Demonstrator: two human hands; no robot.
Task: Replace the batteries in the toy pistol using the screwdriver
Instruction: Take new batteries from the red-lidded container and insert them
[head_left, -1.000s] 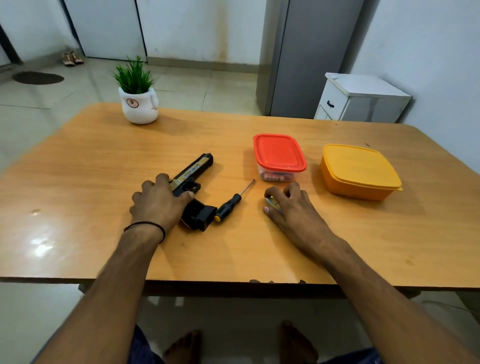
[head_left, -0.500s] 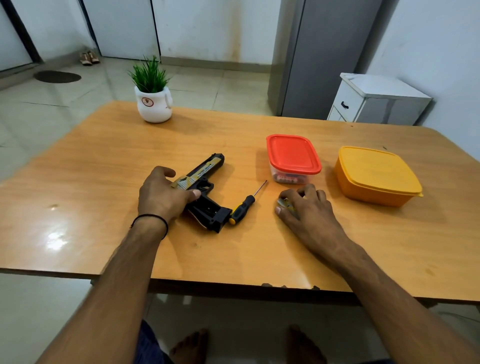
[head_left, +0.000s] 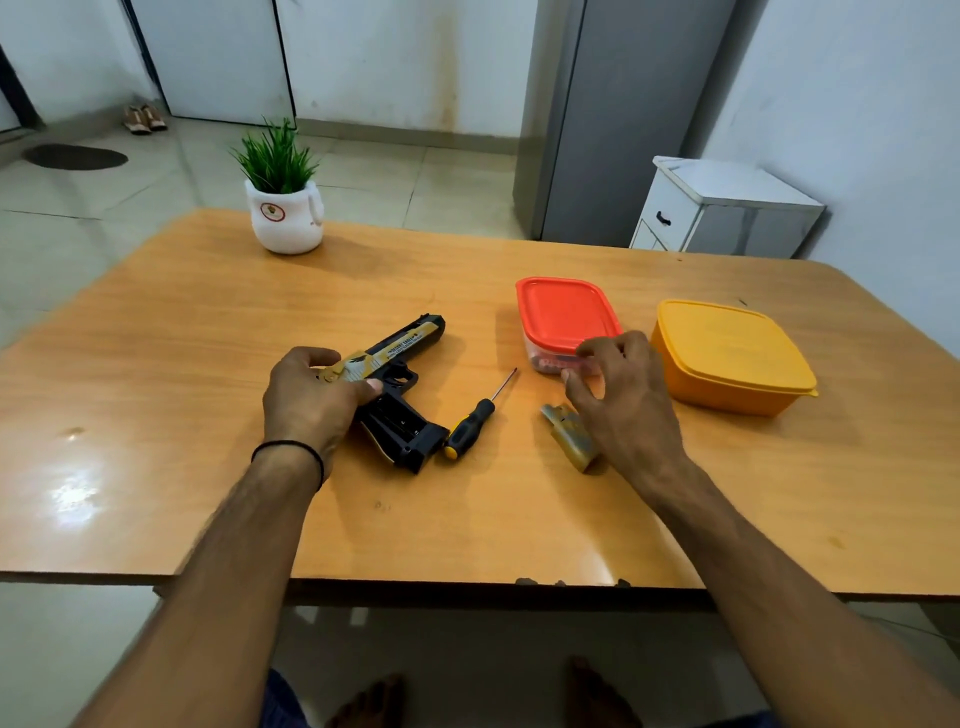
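The right hand (head_left: 618, 395) has left the small gold battery cover (head_left: 566, 436) on the wooden table (head_left: 467, 519) and reaches, loosely curled and seemingly empty, for the red-lidded clear box (head_left: 566, 312), likely for batteries; the left hand (head_left: 306, 400) grips the black-and-gold toy pistol (head_left: 400, 353)

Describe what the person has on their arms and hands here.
The left forearm and right forearm are bare, no sleeves in view. The left hand and right hand wear no gloves, and no rings show. A thin black band circles the left wrist; the right wrist carries nothing.
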